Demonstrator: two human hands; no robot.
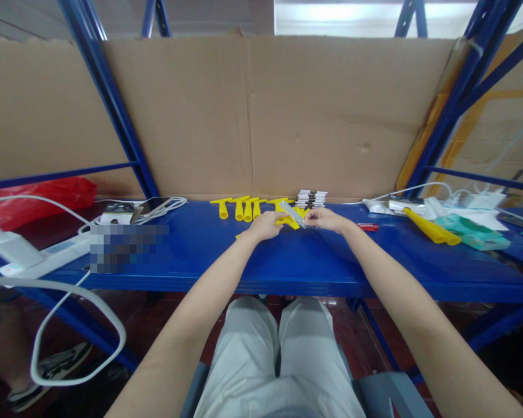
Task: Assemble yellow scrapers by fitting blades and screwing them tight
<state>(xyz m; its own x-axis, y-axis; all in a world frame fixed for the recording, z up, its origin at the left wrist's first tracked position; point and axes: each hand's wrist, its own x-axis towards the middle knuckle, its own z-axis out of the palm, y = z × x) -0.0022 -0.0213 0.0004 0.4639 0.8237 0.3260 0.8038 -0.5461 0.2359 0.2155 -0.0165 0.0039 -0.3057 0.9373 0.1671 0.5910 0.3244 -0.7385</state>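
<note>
L hand (265,225), R hand (326,219), maybe blade (293,214), part-hidden

Blue shelf (287,261): yellow scrapers (239,208), power strip (47,258), cables (165,204).

No lettering, brand, number or sign can be read anywhere in this view — the stack of small black-and-white packs (311,198) just behind the two hands carries dark bands, but they are too small to make out as words. The white wrapper (407,204) well off to the right of the grip and the white power strip (47,256) far to its left bear marks that stay illegible, and a patch of the shelf left of the grip is blurred out — nothing legible there either
</note>
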